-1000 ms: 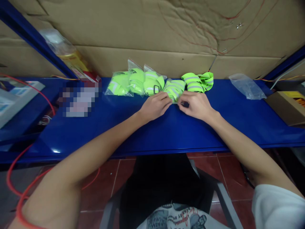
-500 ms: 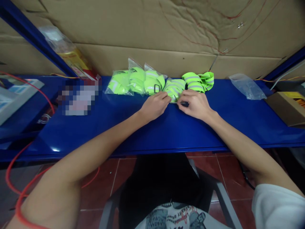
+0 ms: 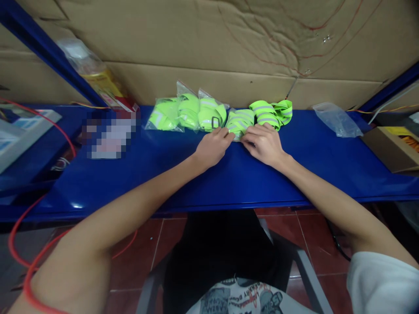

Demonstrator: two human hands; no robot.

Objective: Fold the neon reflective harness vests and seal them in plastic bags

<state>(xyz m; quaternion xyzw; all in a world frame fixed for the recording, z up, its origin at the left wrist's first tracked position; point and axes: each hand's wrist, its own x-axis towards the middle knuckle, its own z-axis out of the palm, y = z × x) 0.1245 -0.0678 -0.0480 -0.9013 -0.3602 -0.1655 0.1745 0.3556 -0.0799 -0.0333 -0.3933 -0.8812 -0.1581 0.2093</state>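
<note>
A clear plastic bag with a folded neon-yellow reflective strap [image 3: 240, 121] lies on the blue table between my hands. My left hand [image 3: 215, 146] pinches the bag's near edge at its left corner. At the right corner, the fingers of my right hand [image 3: 264, 143] are closed on the same edge. Just left of it stand several more bagged reflective straps [image 3: 188, 110], one showing a black buckle. Behind my right hand lies a loose, unbagged reflective strap [image 3: 266, 112], rolled in loops with grey stripes.
An empty clear plastic bag [image 3: 337, 120] lies at the right, near an open cardboard box [image 3: 391, 148]. A bottle with a yellow label [image 3: 101, 83] leans at the back left. Cardboard [image 3: 196, 39] backs the blue table [image 3: 229, 187]. A red hose [image 3: 15, 237] loops at the left.
My right hand has shifted slightly left along the bag's edge, and its fingers sit closer together. My left hand stays nearly in place.
</note>
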